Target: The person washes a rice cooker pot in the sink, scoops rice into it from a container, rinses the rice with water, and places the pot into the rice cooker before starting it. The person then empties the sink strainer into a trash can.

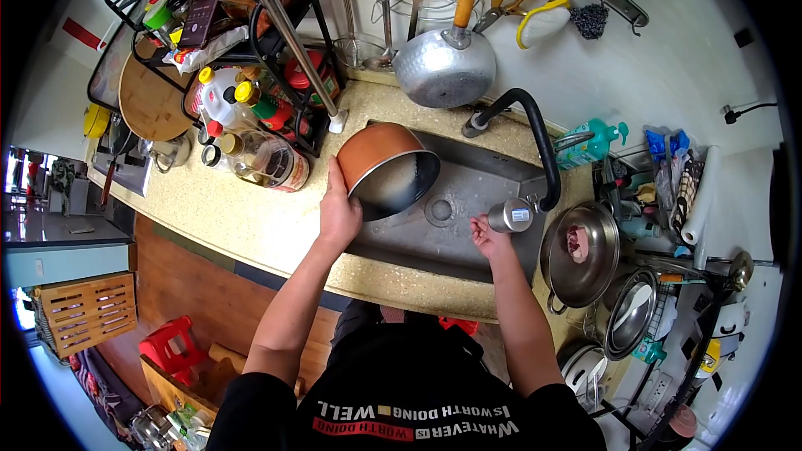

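An orange-brown pot (378,150) with a dark inside is tilted over the left part of the steel sink (468,244). Something pale and whitish lies inside it. My left hand (338,210) grips the pot's near left side, thumb up along the wall. Just under the silver head of the black faucet (535,129) is my right hand (487,235), its fingers curled beside the faucet head. Nothing shows clearly in those fingers. The sink's round drain (439,210) lies between the two hands.
Right of the sink stand a steel pan (581,276) with a piece of meat and a steel bowl (632,309). A hammered pan (444,71) hangs behind the sink. Bottles and jars (267,159) crowd the counter left, beneath a black rack. A green soap bottle (589,142) stands behind the faucet.
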Demonstrator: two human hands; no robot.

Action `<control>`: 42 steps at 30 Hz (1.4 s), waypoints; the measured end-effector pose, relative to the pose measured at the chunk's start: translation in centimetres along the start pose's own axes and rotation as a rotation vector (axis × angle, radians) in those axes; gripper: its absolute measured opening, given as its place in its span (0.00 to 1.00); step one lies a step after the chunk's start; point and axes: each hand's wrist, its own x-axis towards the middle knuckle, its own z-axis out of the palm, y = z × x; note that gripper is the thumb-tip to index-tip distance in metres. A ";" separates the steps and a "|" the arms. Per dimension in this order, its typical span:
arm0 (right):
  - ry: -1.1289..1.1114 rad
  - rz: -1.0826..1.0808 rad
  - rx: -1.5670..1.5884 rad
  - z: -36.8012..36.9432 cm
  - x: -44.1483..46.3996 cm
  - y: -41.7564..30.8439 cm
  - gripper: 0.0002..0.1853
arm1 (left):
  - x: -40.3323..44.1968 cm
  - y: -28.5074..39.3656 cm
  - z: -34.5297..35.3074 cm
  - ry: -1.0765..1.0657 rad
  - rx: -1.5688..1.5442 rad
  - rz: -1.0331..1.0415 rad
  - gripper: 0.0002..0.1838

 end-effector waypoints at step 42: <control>0.241 -0.537 -0.343 0.9 -6.3 -3.8 0.07 | -5.5 3.6 22.0 -0.286 -0.715 -0.789 0.28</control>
